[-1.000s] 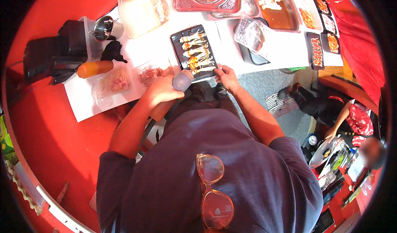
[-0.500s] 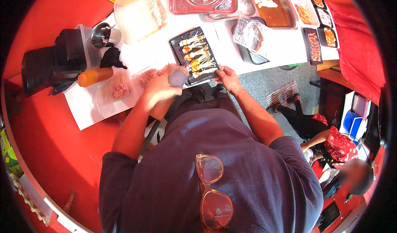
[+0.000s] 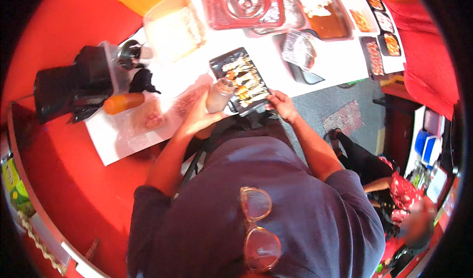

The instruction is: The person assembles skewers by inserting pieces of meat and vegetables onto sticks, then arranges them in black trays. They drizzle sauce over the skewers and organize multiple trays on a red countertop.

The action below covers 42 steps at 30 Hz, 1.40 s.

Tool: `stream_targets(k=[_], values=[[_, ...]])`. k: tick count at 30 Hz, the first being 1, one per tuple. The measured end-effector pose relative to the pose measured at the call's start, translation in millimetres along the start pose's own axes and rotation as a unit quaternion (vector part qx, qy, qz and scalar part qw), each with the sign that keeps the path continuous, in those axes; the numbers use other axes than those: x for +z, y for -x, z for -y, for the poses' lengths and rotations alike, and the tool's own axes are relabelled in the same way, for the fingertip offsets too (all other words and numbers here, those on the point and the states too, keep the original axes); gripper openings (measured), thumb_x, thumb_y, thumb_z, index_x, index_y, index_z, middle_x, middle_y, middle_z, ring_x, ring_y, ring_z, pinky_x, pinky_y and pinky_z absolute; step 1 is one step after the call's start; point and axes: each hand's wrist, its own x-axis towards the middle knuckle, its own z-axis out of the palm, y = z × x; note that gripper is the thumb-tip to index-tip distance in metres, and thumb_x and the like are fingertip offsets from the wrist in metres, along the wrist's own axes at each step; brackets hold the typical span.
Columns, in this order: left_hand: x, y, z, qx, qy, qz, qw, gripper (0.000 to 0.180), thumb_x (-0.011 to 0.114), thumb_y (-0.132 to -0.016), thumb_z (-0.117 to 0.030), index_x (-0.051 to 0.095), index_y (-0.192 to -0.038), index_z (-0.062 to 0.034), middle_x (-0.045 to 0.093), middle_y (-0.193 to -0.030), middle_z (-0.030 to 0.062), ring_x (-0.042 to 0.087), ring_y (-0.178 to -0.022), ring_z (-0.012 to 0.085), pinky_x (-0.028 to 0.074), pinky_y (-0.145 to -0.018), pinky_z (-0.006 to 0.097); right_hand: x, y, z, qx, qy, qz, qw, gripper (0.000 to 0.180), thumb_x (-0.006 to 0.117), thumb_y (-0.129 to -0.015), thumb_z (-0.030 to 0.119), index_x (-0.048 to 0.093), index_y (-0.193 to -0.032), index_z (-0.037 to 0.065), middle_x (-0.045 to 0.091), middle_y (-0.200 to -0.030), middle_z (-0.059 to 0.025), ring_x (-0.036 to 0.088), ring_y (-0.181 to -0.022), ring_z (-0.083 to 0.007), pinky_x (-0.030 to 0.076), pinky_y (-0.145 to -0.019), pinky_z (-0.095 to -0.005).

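White counter: tray (image 3: 242, 79) between hands, bottle (image 3: 219, 94) left.

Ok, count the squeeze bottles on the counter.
2. A brownish squeeze bottle is in the left hand, over the black sushi tray; an orange bottle lies left on the white sheet. Others may be hidden.

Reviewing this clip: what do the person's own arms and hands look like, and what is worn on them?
Both forearms are bare. The left hand and right hand wear no gloves, and no watch or ring shows at this size. Short sleeves of a dark purple-grey T-shirt end at the upper arms. A pair of pink-rimmed glasses hangs at the shirt's front.
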Motion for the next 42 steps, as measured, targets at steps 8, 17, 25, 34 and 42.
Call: stream_targets(k=[8, 17, 25, 34, 42], values=[[-32, 13, 27, 0.090, -0.002, -0.209, 0.974, 0.053, 0.089, -0.077, -0.018, 0.066, -0.122, -0.0002, 0.067, -0.126, 0.0119, 0.060, -0.122, 0.0283, 0.044, -0.110, 0.044, -12, 30, 16, -0.020, -0.004, 0.018, 1.000, 0.026, 0.063, -0.103, 0.018, 0.063, -0.123, 0.000, 0.068, -0.101, -0.0047, 0.071, -0.085, -0.0163, 0.062, -0.080, -0.0321], [-101, -35, 99, 0.106, -0.017, -0.502, 0.858, 0.084, 0.090, -0.079, -0.013, 0.042, -0.145, 0.0087, 0.054, -0.145, 0.0225, 0.056, -0.130, 0.0292, 0.042, -0.115, 0.043, -53, 112, 90, -0.105, -0.052, -0.008, 0.993, 0.017, 0.061, -0.104, 0.018, 0.066, -0.111, 0.003, 0.070, -0.097, -0.0024, 0.065, -0.075, -0.0118, 0.056, -0.073, -0.0295], [-100, -75, 114, 0.136, -0.005, -0.537, 0.833, 0.095, 0.091, -0.079, -0.016, 0.033, -0.151, 0.0061, 0.045, -0.152, 0.0227, 0.049, -0.137, 0.0305, 0.038, -0.118, 0.046, -184, 195, 136, -0.152, -0.054, -0.197, 0.967, 0.017, 0.062, -0.104, 0.024, 0.067, -0.112, 0.010, 0.067, -0.097, 0.0035, 0.062, -0.083, -0.0085, 0.053, -0.074, -0.0276], [-85, -71, 124, 0.030, -0.094, -0.566, 0.819, 0.103, 0.089, -0.083, -0.024, 0.023, -0.157, 0.0020, 0.034, -0.160, 0.0237, 0.047, -0.139, 0.0327, 0.041, -0.117, 0.044, -392, 151, 112, -0.128, -0.090, -0.250, 0.956, 0.010, 0.061, -0.105, 0.021, 0.065, -0.107, 0.013, 0.064, -0.093, 0.0052, 0.060, -0.076, -0.0093, 0.051, -0.071, -0.0269], [-21, 48, 104, -0.099, 0.025, -0.495, 0.863, 0.081, 0.076, -0.086, -0.004, 0.035, -0.156, 0.0016, 0.058, -0.138, 0.0209, 0.063, -0.116, 0.0270, 0.054, -0.096, 0.036, -494, 40, 76, -0.104, -0.138, -0.211, 0.962, 0.010, 0.062, -0.104, 0.018, 0.064, -0.109, 0.010, 0.062, -0.093, 0.0005, 0.062, -0.077, -0.0144, 0.055, -0.071, -0.0329]])
